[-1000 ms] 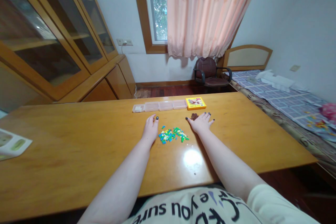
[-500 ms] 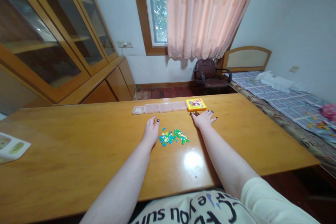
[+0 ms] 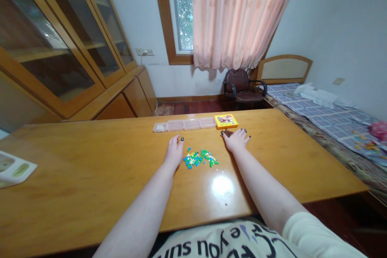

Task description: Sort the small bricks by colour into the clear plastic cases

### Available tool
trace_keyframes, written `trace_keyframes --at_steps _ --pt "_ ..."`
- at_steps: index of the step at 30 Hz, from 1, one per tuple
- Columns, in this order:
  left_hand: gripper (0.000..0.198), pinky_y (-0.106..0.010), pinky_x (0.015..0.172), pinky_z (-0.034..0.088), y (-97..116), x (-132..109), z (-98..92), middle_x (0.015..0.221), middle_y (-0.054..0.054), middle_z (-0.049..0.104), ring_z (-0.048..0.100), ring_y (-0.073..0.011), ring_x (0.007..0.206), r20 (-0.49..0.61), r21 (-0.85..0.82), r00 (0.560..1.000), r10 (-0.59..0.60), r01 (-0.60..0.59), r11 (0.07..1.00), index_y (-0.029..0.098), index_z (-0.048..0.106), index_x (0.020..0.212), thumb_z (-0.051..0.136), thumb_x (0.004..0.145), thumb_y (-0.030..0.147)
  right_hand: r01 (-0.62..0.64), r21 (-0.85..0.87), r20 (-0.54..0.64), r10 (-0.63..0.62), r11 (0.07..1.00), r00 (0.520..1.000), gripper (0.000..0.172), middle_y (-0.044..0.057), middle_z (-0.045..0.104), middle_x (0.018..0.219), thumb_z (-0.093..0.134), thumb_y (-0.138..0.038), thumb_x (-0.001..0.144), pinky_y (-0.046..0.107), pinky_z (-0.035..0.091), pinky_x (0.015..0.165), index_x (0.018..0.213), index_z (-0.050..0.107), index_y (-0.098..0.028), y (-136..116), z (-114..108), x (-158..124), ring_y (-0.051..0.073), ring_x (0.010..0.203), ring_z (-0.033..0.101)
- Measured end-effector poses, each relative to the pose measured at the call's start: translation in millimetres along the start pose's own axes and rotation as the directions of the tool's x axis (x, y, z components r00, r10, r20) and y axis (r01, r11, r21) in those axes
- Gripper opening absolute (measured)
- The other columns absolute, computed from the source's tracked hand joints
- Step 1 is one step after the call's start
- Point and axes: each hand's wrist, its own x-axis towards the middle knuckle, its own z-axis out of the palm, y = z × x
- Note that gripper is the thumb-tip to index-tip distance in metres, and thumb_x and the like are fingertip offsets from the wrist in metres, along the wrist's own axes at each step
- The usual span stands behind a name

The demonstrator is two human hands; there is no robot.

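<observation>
Pile of brown pieces (image 3: 228, 133) against spread right hand (image 3: 236, 140)

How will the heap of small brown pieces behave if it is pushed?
The heap of small brown pieces looks loose, so it would probably spread rather than move as one block. The wooden tabletop looks smooth and shiny, so the pieces may slide easily. Each piece looks tiny, so it is likely light.

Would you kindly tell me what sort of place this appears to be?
Probably a bedroom in a home: a bed with a checked cover stands at the right, a pink curtain hangs by the window, and a glass-fronted cabinet stands at the left.
</observation>
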Motion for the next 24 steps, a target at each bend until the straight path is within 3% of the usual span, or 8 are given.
trace_keyframes --at_steps 2,6,10,15,20,24 --pt "0.037 -0.043 0.103 0.038 1 0 0.4 0.120 -0.013 0.055 0.052 -0.0231 0.111 0.010 0.005 1.000 0.011 -0.011 1.000 0.016 0.054 0.119 0.045 0.088 0.034 0.008 -0.024 0.007 -0.007 1.000 1.000 0.104 0.028 0.010 0.150 0.032 -0.069 0.079 0.055 0.003 0.110 0.143 0.009 0.010 6 2 -17 0.036 0.139 0.008" --pt "0.034 -0.043 0.104 0.038 2 0 2.2 0.119 -0.012 0.055 0.052 -0.0230 0.113 0.010 -0.005 1.000 0.026 -0.026 1.000 0.018 0.055 0.117 0.047 0.087 0.033 0.208 -0.062 0.073 -0.204 0.976 0.976 0.103 0.024 0.006 0.151 0.026 -0.072 0.080 0.054 -0.005 0.110 0.144 0.009 0.007 15 5 -50 0.033 0.140 0.004" --pt "0.034 -0.043 0.103 0.039 2 1 2.5 0.119 -0.012 0.056 0.053 -0.0229 0.111 0.018 0.003 1.000 0.012 -0.012 1.000 0.018 0.055 0.117 0.047 0.087 0.033 0.285 -0.077 0.146 -0.272 0.955 0.951 0.103 0.021 0.004 0.152 0.023 -0.074 0.080 0.057 -0.008 0.108 0.145 0.006 0.004 13 3 -60 0.032 0.141 0.000" --pt "0.034 -0.043 0.103 0.038 1 1 0.3 0.116 -0.012 0.057 0.053 -0.0229 0.111 0.008 0.005 1.000 0.005 -0.005 1.000 0.018 0.056 0.116 0.046 0.087 0.032 0.281 -0.071 0.158 -0.268 0.957 0.951 0.099 0.022 0.006 0.152 0.022 -0.072 0.082 0.059 -0.008 0.107 0.145 0.006 0.003 0 3 -48 0.031 0.141 -0.001" --pt "0.034 -0.043 0.102 0.039 3 1 -0.7 0.114 -0.013 0.057 0.054 -0.0234 0.110 0.007 0.009 1.000 -0.007 0.007 1.000 0.016 0.057 0.115 0.046 0.087 0.033 0.257 -0.046 0.089 -0.253 0.965 0.963 0.096 0.024 0.006 0.152 0.025 -0.068 0.084 0.059 -0.004 0.108 0.145 0.009 0.003 1 4 -22 0.032 0.140 0.001" --pt "0.034 -0.043 0.102 0.039 2 0 -0.6 0.115 -0.012 0.057 0.053 -0.0231 0.110 0.011 -0.005 1.000 -0.013 0.013 1.000 0.017 0.057 0.115 0.047 0.087 0.034 0.384 -0.043 -0.029 -0.385 0.922 0.922 0.082 0.017 0.006 0.154 0.029 -0.058 0.088 0.050 -0.002 0.111 0.147 0.009 -0.005 15 -10 14 0.027 0.141 0.003"
